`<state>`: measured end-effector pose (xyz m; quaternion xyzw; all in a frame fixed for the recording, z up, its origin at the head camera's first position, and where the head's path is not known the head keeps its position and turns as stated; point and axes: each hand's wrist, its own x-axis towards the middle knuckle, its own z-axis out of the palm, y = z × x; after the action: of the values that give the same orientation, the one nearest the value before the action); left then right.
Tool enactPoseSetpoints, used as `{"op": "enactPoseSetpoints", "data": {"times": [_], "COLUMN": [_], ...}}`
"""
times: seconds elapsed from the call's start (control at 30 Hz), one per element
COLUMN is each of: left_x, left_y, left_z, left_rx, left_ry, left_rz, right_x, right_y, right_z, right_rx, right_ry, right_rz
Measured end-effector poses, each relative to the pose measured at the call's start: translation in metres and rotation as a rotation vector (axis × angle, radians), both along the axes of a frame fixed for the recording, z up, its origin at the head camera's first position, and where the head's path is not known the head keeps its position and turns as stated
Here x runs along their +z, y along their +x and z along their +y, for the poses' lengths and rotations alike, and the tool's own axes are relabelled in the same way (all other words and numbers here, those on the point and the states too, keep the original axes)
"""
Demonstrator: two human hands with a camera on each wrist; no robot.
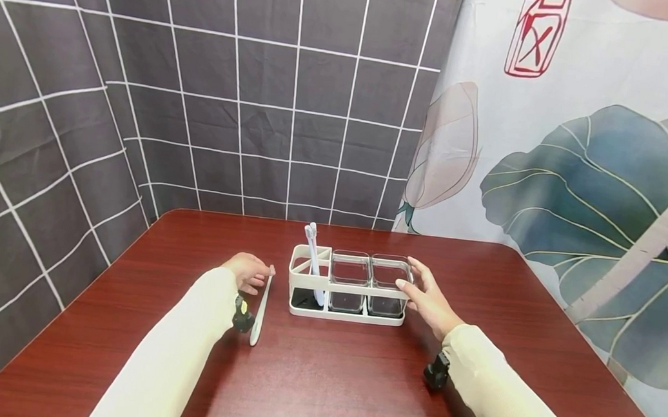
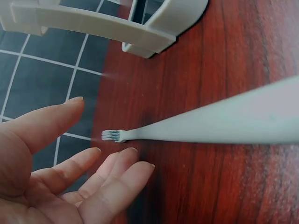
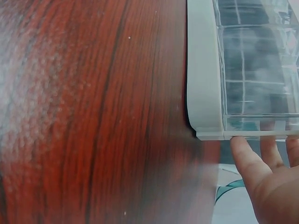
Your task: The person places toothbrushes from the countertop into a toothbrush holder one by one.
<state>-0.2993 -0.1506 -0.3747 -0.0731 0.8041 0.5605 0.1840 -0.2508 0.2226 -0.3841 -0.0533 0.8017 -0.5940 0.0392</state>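
A white toothbrush [image 1: 260, 310] lies on the table, its bristle head [image 2: 112, 135] pointing at the spread thumb and fingers of my left hand [image 1: 248, 271]. That hand holds nothing, and its fingertips are right beside the bristles. To the right stands a white toothbrush holder [image 1: 352, 286], upright on a dark base. Pale toothbrushes [image 1: 315, 252] lean in its left compartment, and two clear square cups [image 1: 350, 269] fill the rest. My right hand [image 1: 429, 300] grips the holder's right end, thumb over the rim, with fingertips [image 3: 239, 144] against the end wall.
The reddish-brown wooden table [image 1: 322, 376] reaches back to a dark grid-patterned curtain [image 1: 260, 100]. At the right hangs a white cloth [image 1: 468, 37] printed with leaves. Black wrist cameras [image 1: 436, 371] sit at both cuffs.
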Motion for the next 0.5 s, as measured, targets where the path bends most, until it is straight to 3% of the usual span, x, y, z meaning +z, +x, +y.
{"op": "enactPoseSetpoints", "data": {"times": [0.5], "left_x": [-0.008], "left_y": [-0.005], "left_z": [0.004], "left_rx": [0.054], "left_ry": [-0.022], "left_rz": [0.029], "right_x": [0.0], "right_y": [-0.003], "right_z": [-0.012], "right_rx": [0.029], "right_ry": [-0.019], "right_rz": [-0.009]}}
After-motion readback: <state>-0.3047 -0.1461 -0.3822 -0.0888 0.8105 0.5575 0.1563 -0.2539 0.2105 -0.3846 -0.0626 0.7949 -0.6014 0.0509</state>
